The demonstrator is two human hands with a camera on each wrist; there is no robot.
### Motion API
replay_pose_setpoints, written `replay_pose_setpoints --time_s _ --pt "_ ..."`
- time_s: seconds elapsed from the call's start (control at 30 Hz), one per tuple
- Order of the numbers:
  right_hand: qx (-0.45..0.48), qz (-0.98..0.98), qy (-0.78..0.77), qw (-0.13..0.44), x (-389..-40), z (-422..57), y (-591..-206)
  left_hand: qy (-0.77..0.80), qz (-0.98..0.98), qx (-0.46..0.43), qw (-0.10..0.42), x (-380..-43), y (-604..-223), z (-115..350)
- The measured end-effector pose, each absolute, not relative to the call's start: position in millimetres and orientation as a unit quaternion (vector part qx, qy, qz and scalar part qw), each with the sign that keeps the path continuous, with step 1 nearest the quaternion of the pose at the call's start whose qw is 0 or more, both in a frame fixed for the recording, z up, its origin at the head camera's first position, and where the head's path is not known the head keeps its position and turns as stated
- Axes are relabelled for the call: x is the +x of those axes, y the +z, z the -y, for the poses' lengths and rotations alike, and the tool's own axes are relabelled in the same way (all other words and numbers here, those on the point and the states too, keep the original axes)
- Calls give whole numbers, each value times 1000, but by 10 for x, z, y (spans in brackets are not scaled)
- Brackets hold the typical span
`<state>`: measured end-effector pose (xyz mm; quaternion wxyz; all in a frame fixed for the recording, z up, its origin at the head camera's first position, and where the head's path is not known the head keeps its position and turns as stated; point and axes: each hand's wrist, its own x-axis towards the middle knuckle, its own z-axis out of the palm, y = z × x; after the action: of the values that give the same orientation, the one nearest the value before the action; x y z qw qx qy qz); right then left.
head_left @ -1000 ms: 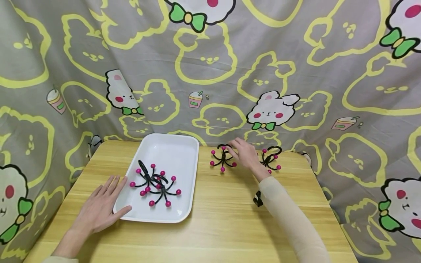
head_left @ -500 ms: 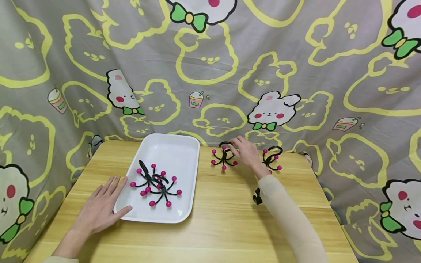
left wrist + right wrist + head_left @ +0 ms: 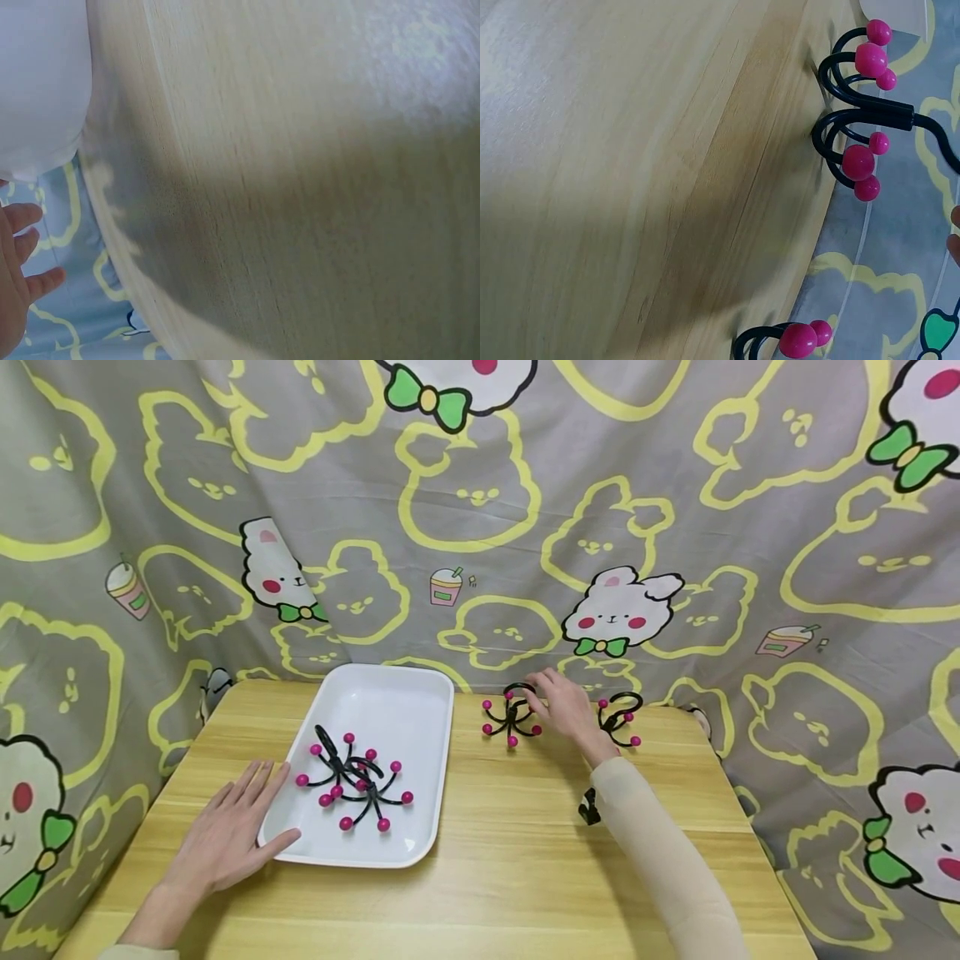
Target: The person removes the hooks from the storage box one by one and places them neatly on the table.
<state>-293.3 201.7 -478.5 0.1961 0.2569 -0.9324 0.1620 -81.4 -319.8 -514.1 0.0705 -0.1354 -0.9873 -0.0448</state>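
In the head view, my left hand lies with fingers straight against the left rim of a white tray. Inside the tray are two black multi-arm hanging hooks with pink ball tips, overlapping each other. My right hand is at the back of the table, its fingertips pinching the curved top of an upright multi-arm hanging hook. In the right wrist view this hook is seen from the side; only bits of the fingers show at the edge. Another multi-arm hanging hook stands right of that hand, partly covered by it.
A wooden table carries everything. A patterned grey curtain rises right behind the table's far edge and along both sides. Under the right forearm a small black object shows, partly hidden by the sleeve.
The pinched hook has turned slightly, its curved top shifting a little to the right and up. My right hand has moved slightly; the left hand and the tray stay put.
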Motion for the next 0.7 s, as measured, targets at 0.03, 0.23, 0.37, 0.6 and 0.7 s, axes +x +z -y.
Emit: replay_pose_setpoints --time_s 0.03,0.23,0.37,0.6,0.7 --pt "257 933 158 196 -2922 -2022 -4780 -45 987 -136 71 -813 -5140 3197" --pt "265 932 146 199 -2844 -2033 -4719 -42 987 -138 70 -816 -5130 3199" --pt "281 922 144 224 -2782 -2009 -4666 -42 987 -140 71 -820 -5124 3201" --pt "304 906 146 256 -2647 -1884 -4564 -43 987 -140 71 -816 -5125 3198" --pt "314 899 155 263 -2591 -1813 -4534 -44 987 -139 70 -812 -5126 3194"
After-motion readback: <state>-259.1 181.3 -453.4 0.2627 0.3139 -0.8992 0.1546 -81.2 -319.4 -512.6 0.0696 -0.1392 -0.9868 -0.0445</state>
